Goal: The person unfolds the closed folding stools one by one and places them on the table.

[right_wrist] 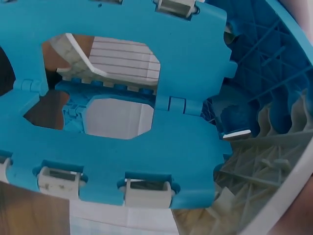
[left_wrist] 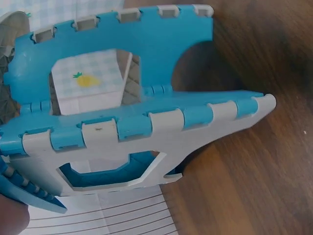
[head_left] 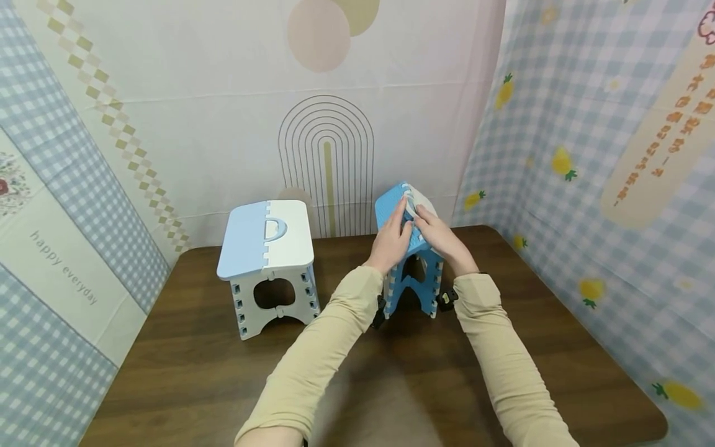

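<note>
While one folding stool (head_left: pixel 267 261) already stands fully opened on the left of the brown table (head_left: pixel 184 372), its pale blue and white seat flat and its legs planted, a second stool (head_left: pixel 410 273) of brighter blue and white sits half folded just right of centre, toward the far edge near the backdrop. Both hands are at its top: the left hand (head_left: pixel 393 239) lies against the blue half of the seat with fingers curled over it, and the right hand (head_left: pixel 441 239) grips the white half from the other side, fingers wrapped near the ridge where the two halves meet in a peak. Seen from the left wrist, the stool's blue and white leg panels (left_wrist: pixel 146 132) interlock along a toothed hinge and stand close together, not spread; the right wrist view shows the ribbed underside of the seat (right_wrist: pixel 264 127) angled beside a blue leg panel (right_wrist: pixel 112 161). Judging by this, the work looks roughly midway: one stool appears finished, the other is caught between flat and open, its seat tented and its feet resting on the tabletop. Whether it is being opened or closed cannot be told. Long beige sleeves (head_left: pixel 313 366) cover both arms.
</note>
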Motion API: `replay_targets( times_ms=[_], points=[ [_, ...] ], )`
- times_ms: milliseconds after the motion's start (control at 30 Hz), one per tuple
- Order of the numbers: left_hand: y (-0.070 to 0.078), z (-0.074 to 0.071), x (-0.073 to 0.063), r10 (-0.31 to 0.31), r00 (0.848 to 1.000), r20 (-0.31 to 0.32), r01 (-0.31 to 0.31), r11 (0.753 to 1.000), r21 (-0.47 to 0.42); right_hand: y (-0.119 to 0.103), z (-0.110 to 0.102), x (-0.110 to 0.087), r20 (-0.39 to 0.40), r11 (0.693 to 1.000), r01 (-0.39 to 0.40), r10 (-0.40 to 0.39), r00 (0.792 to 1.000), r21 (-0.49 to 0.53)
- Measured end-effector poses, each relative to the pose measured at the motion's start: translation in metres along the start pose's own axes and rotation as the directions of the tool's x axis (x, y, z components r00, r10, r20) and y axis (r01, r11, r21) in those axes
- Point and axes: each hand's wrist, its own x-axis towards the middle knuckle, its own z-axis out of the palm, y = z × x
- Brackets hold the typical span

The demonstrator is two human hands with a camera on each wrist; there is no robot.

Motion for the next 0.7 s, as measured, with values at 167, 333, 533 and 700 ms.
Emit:
replay_targets(
  times_ms=[167,333,533,700],
  points=[
    [-0.0003,0.0001,-0.0009,0.014,1.0,0.002,-0.015,1.0,0.025,0.0016,-0.0031,-0.0021,0.003,1.0,-0.016,0.016,1.0,0.001],
    [-0.0013,0.0008,-0.0012,0.018,1.0,0.0,-0.018,1.0,0.026,0.0027,-0.004,-0.0014,0.002,0.998,-0.045,0.045,0.999,0.032],
    [0.0004,-0.002,-0.0012,0.025,1.0,0.018,-0.026,0.998,0.061,0.0024,-0.0033,0.0004,0.018,1.0,-0.015,0.015,1.0,0.009],
    [0.0025,-0.0052,-0.0013,0.018,0.999,0.034,-0.021,0.996,0.091,0.0011,-0.002,0.002,0.01,0.999,0.007,-0.006,1.0,-0.042]
  ],
)
